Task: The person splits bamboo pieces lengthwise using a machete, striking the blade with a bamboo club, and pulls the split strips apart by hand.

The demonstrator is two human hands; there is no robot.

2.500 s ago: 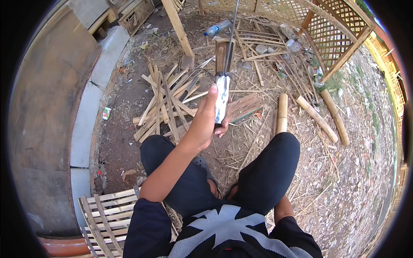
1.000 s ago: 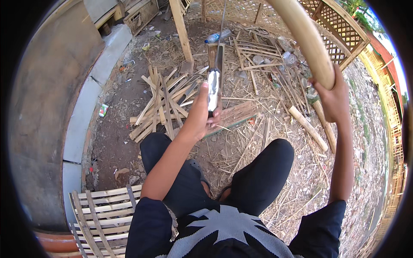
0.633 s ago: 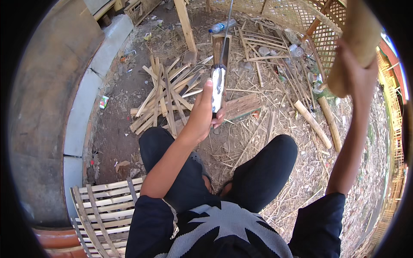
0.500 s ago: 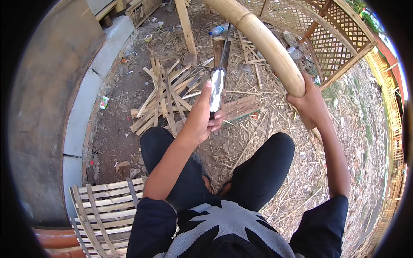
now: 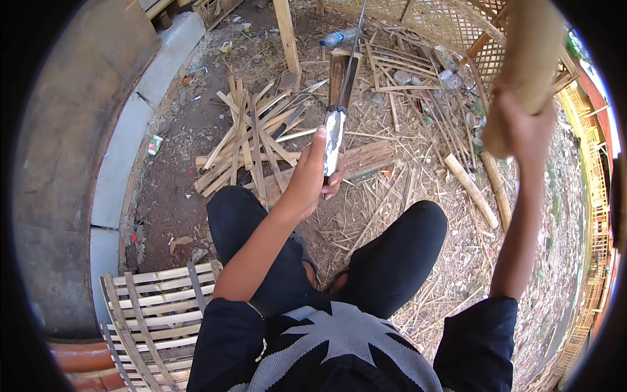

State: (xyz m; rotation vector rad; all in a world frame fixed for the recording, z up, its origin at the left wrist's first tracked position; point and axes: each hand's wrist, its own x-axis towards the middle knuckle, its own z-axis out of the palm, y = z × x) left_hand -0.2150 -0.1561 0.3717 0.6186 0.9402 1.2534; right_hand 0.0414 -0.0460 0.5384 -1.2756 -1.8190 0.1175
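Note:
My left hand [image 5: 309, 171] is closed round the silver-wrapped handle of a long-bladed knife [image 5: 334, 144] in front of my knees. Its thin dark blade points away from me, edge-on, over an upright brown piece of wood [image 5: 337, 80]; whether the two touch I cannot tell. Up at the right, my right hand [image 5: 528, 129] grips a thick bamboo pole [image 5: 537, 49] near its lower end. Both the pole and that hand are blurred by motion. The pole stands apart from the knife.
Several split bamboo strips [image 5: 251, 140] lie piled to the left of the wood. A flat plank [image 5: 366, 159] and cut bamboo lengths [image 5: 471, 189] rest on the littered ground. A slatted bamboo panel [image 5: 163, 313] is at lower left, a lattice panel [image 5: 480, 85] at far right.
My right hand has swung the bamboo pole up and to the right, away from the knife. My left hand keeps its grip, with the knife tilted slightly further right.

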